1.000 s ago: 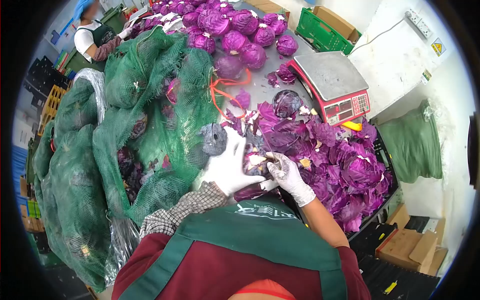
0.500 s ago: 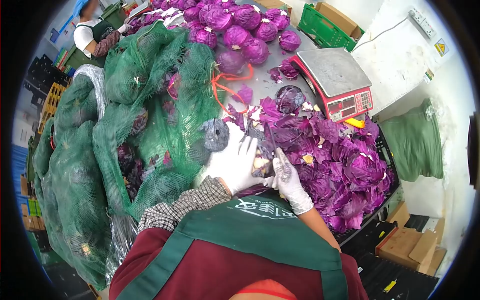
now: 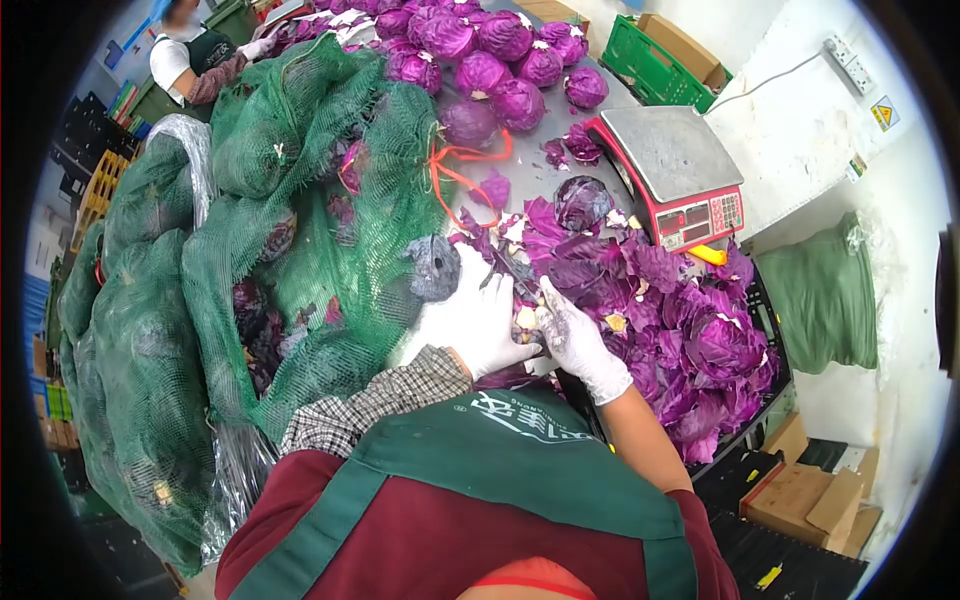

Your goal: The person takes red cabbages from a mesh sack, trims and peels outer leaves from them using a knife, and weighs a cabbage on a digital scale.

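My left hand [image 3: 478,318], in a white glove, is wrapped round the left side of a dark cabbage [image 3: 524,312] with pale spots, largely hidden between my hands. On its right side my right hand [image 3: 578,342], in a stained white glove, has its fingers closed; what they hold is too hidden to name. A greyish cabbage [image 3: 434,268] lies beside my left hand at the edge of the green net bag [image 3: 350,262]. Loose purple leaves [image 3: 640,290] are heaped to the right, with a dark whole cabbage [image 3: 583,203] behind them.
A red scale [image 3: 672,170] stands at the back right, near a yellow handle [image 3: 707,254]. Purple cabbages [image 3: 482,75] are piled at the back. A green crate [image 3: 660,62] stands beyond. Full net bags [image 3: 150,350] fill the left. A co-worker [image 3: 195,60] stands back left.
Both hands have shifted slightly around the dark cabbage, which has turned between them. The view has moved a little, and the co-worker has shifted slightly.
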The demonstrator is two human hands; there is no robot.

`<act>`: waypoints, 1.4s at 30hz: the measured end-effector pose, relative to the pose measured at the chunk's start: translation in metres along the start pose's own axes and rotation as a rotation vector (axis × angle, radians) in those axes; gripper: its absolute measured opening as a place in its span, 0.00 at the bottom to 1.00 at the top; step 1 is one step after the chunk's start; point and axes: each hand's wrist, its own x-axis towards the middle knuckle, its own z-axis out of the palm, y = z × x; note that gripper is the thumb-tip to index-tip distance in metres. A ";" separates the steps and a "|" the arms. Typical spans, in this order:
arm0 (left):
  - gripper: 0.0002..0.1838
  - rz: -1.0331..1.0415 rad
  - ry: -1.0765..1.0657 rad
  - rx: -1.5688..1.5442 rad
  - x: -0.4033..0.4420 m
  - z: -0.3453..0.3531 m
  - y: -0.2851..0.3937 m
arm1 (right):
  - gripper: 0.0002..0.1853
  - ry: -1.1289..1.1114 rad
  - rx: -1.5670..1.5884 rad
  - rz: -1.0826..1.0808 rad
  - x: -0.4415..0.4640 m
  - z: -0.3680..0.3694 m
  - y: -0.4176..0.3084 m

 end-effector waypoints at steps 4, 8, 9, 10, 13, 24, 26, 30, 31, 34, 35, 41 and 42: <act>0.50 0.009 0.066 0.015 -0.003 0.008 -0.004 | 0.19 0.089 0.166 -0.064 0.018 0.001 0.025; 0.48 0.079 0.149 -0.159 -0.016 0.007 -0.018 | 0.21 0.098 0.616 0.431 0.018 -0.005 0.057; 0.51 0.142 0.282 -0.142 -0.023 0.011 -0.025 | 0.21 0.091 0.696 0.494 0.015 0.001 0.061; 0.53 0.140 0.242 -0.307 -0.027 0.020 -0.037 | 0.20 0.088 0.801 0.514 0.007 0.000 0.040; 0.57 -0.058 0.150 -0.762 -0.037 0.064 -0.063 | 0.17 0.102 0.753 0.190 -0.007 0.018 0.010; 0.51 -0.004 0.128 -0.387 -0.025 0.036 -0.033 | 0.30 0.633 -0.125 0.172 -0.078 -0.116 0.052; 0.56 -0.036 -0.032 -0.227 -0.017 0.018 -0.002 | 0.31 0.625 -0.110 0.083 -0.071 -0.100 0.015; 0.57 0.099 0.076 -0.268 -0.007 0.055 0.005 | 0.29 0.273 0.178 0.005 -0.053 -0.010 0.031; 0.57 0.108 0.094 -0.261 -0.006 0.059 0.005 | 0.29 0.243 0.229 0.006 -0.049 0.007 0.028; 0.57 0.100 0.148 -0.235 -0.006 0.067 0.008 | 0.25 0.218 -0.125 0.065 -0.052 0.013 -0.013; 0.57 0.108 0.156 -0.231 -0.006 0.069 0.008 | 0.24 0.244 -0.043 0.041 -0.049 0.014 -0.006; 0.56 0.128 0.109 -0.222 -0.008 0.060 0.009 | 0.17 0.337 0.139 -0.038 -0.044 0.011 0.020; 0.56 0.124 0.116 -0.226 -0.008 0.061 0.008 | 0.16 0.341 0.092 -0.037 -0.043 0.010 0.017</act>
